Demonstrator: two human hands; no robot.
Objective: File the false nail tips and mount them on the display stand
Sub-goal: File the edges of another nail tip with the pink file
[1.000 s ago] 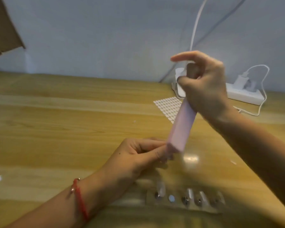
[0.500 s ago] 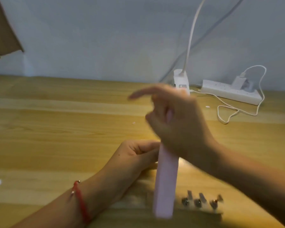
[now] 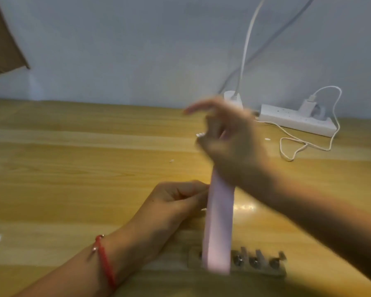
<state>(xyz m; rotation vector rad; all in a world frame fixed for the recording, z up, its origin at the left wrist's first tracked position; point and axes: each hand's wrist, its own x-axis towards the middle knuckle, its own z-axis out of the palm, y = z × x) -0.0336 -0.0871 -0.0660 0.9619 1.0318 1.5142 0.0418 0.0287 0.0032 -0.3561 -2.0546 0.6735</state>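
gripping the upper end of a pink filing block (image 3: 220,228), the right hand (image 3: 234,151) is curled round it with the index finger lifted, and is blurred. the left hand (image 3: 176,200) sits just beside the block's left face, fingers pinched together, presumably on a nail tip, which is too small and blurred to make out. the 2 hands are close but not touching. this looks like the filing step. to do it well, the left pinch should stay firm and low while the block runs in short, light strokes along 1 edge, so the tip neither bends nor slips out. nearer the person than both hands lies 1 display stand (image 3: 257,270), with 3 pegs (image 3: 254,259) showing right of the block; any others are hidden behind it. beyond the right hand sits 1 power strip (image 3: 296,122) with 1 looped cable (image 3: 291,151). 1 red bracelet (image 3: 104,262) circles the left wrist.
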